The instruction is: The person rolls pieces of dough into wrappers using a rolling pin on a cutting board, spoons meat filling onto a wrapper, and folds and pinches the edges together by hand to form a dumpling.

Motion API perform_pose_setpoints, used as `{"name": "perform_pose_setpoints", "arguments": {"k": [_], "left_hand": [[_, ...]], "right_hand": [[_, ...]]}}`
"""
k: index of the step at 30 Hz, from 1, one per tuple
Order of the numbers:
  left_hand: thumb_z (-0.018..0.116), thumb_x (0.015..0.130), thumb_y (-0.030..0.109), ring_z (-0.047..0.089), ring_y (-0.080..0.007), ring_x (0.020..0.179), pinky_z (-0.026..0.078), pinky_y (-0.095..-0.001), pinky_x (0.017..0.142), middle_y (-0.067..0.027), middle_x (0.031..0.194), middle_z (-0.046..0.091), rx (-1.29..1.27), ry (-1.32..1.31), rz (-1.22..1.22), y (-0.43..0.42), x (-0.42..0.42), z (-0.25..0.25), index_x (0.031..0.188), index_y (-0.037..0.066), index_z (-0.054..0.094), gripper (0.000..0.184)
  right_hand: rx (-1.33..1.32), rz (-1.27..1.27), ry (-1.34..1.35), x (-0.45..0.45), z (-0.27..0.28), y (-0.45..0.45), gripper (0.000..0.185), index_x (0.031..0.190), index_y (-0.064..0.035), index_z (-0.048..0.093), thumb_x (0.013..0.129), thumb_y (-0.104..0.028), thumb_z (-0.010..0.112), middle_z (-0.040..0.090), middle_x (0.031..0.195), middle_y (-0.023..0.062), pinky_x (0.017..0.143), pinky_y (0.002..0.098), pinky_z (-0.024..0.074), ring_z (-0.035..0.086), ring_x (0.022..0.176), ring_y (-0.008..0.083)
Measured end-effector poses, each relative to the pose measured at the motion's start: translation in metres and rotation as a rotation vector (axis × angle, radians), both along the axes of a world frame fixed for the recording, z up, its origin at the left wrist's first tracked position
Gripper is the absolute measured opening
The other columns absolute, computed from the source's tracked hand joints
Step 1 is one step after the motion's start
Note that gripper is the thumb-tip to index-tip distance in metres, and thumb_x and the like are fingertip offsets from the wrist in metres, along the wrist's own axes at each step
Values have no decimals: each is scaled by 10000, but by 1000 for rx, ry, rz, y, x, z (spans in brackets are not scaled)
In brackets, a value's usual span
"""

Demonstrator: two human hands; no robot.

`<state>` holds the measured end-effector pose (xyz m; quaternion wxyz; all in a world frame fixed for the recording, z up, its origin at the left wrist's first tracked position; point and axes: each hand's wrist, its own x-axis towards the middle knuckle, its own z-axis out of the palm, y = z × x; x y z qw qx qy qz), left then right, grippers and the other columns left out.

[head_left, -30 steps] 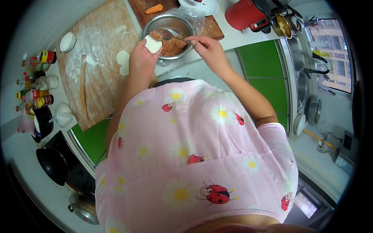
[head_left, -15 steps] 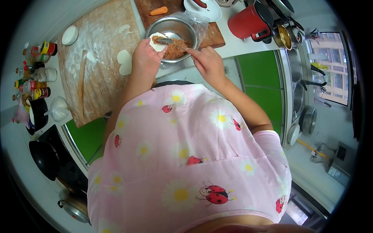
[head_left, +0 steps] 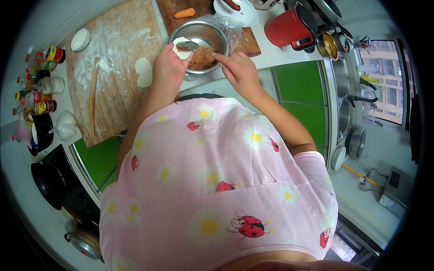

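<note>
A round white dough wrapper (head_left: pixel 180 53) rests in my left hand (head_left: pixel 169 65), held by its fingers at the left rim of a metal bowl (head_left: pixel 221 36). Brown filling lies on the wrapper, under the head of a metal spoon (head_left: pixel 188 45). My right hand (head_left: pixel 240 72) grips the spoon's handle on the bowl's right side. Inside the bowl is more brown minced filling (head_left: pixel 202 60). More wrappers (head_left: pixel 144 72) lie on the floured wooden board (head_left: pixel 117 90), left of my left forearm, and a rolling pin (head_left: pixel 93 97) is further left.
A small white bowl (head_left: pixel 80 39) stands on the board. Behind the metal bowl are a carrot (head_left: pixel 184 13), a plastic bag (head_left: pixel 232 28) and a white plate (head_left: pixel 246 14). A red pitcher (head_left: pixel 285 29) stands right; bottles and jars (head_left: pixel 45 107) line the far left.
The spoon has moved left from the filling in the bowl onto the wrapper. Filling now lies on the wrapper. My right hand has shifted slightly down, and the view has moved a little.
</note>
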<state>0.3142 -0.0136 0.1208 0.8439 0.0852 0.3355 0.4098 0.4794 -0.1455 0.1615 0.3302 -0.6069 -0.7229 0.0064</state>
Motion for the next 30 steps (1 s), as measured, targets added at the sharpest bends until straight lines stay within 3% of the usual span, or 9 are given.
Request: {"name": "perform_pose_setpoints", "arguments": {"k": [12, 19, 24, 30], "left_hand": [[433, 973, 124, 570, -329, 1189, 436, -519, 1064, -196, 1255, 588, -8, 51, 46, 1, 3, 5, 1205, -49, 472, 292], [480, 961, 119, 566, -305, 1185, 405, -526, 1072, -158, 1263, 576, 11, 2, 48, 1, 3, 1, 1191, -18, 486, 269], [444, 977, 133, 571, -316, 1185, 426, -506, 1060, -184, 1246, 592, 11, 52, 56, 1, 4, 4, 1223, -44, 472, 304], [395, 1008, 168, 576, -354, 1176, 460, -484, 1032, -211, 1242, 590, 39, 38, 30, 10, -1, -4, 1255, -78, 444, 353]], "right_hand": [[30, -20, -11, 12, 7, -5, 293, 1088, -84, 671, 799, -36, 682, 556, 753, 85, 667, 398, 453, 539, 737, 291], [35, 26, -74, 11, 2, -4, 341, 1076, -75, 665, 742, -22, 710, 538, 747, 73, 661, 396, 451, 536, 739, 279], [68, -3, -81, 7, 2, -6, 360, 1076, -67, 663, 724, -20, 720, 530, 732, 69, 650, 394, 453, 534, 725, 272], [-65, -209, -87, 20, -18, -8, 251, 1010, -65, 702, 761, -38, 684, 596, 755, 104, 680, 408, 484, 581, 763, 296]]}}
